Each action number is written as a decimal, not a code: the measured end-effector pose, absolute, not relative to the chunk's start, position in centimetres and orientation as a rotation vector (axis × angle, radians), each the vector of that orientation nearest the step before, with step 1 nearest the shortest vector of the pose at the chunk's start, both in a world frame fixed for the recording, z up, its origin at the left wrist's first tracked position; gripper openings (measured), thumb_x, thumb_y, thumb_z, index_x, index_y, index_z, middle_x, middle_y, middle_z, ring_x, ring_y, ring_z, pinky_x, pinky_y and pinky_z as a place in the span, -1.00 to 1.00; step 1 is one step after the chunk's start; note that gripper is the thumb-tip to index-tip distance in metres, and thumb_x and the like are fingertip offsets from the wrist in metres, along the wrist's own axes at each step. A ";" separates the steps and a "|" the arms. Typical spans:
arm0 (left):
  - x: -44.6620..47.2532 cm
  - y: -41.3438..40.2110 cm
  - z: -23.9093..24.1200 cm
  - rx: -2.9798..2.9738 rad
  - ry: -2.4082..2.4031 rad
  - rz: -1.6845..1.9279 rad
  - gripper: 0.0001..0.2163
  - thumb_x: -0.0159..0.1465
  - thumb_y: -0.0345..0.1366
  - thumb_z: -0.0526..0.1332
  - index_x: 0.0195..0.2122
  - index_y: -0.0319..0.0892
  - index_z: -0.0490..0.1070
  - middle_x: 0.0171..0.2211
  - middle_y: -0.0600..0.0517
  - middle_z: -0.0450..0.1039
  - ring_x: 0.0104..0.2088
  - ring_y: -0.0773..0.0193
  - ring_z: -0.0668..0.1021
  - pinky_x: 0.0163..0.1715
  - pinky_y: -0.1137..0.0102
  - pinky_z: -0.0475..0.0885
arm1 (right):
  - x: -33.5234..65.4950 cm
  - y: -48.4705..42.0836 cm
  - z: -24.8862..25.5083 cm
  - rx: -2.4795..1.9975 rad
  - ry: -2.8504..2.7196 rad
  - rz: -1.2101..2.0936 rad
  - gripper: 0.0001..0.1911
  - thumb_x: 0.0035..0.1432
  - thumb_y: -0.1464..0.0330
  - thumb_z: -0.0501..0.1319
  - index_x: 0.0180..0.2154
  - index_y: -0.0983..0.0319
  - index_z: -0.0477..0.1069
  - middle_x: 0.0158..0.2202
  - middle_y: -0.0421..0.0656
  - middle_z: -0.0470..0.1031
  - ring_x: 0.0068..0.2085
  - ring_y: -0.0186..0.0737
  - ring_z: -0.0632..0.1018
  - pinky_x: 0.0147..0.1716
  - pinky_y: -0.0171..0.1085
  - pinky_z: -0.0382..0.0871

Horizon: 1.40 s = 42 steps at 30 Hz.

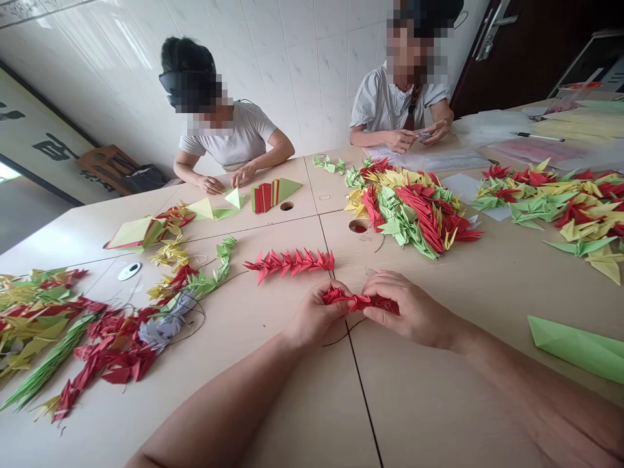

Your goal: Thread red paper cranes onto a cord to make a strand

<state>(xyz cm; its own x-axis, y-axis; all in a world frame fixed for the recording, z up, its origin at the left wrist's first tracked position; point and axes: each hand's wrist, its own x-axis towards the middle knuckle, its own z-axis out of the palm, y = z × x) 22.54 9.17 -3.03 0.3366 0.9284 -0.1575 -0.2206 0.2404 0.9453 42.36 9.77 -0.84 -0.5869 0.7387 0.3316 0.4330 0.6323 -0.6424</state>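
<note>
holding red folded-paper bundle [359,303] at near centre, above table [312,416] seam, in narrow pinch from both sides: left hand [314,314] closed on left end, right hand [409,308] closed on right end. dark thread [347,335] on near side of it. just beyond, slightly left: row of red folded pieces [290,262]. farther right: mixed red, green and yellow pile [407,201]. near right: green paper sheet [578,348]. far side: two co-workers [229,140].
</note>
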 end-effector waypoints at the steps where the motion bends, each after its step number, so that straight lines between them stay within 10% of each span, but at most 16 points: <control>1: 22.6 9.2 -3.0 1.026 0.886 0.942 -0.73 0.02 -0.20 0.44 -0.42 -0.23 0.40 -0.50 0.10 0.40 -0.50 0.45 0.36 -0.46 0.48 0.24 | 42.3 9.8 -1.0 -0.913 -2.259 0.674 -0.87 0.24 0.35 0.15 -0.37 0.20 0.39 -0.40 -0.17 0.49 -0.30 -0.20 0.47 -0.06 -0.08 0.33; 42: 22.9 7.8 -2.4 1.263 0.986 0.738 -0.65 0.06 -0.49 0.19 -0.11 -0.12 0.26 -0.43 0.16 0.25 -0.46 0.41 0.27 -0.41 0.47 0.17 | 41.8 9.3 -1.6 -0.825 -2.243 0.232 -0.85 0.22 0.50 0.13 -0.33 0.18 0.43 -0.31 -0.16 0.49 -0.27 -0.24 0.51 0.13 0.09 0.25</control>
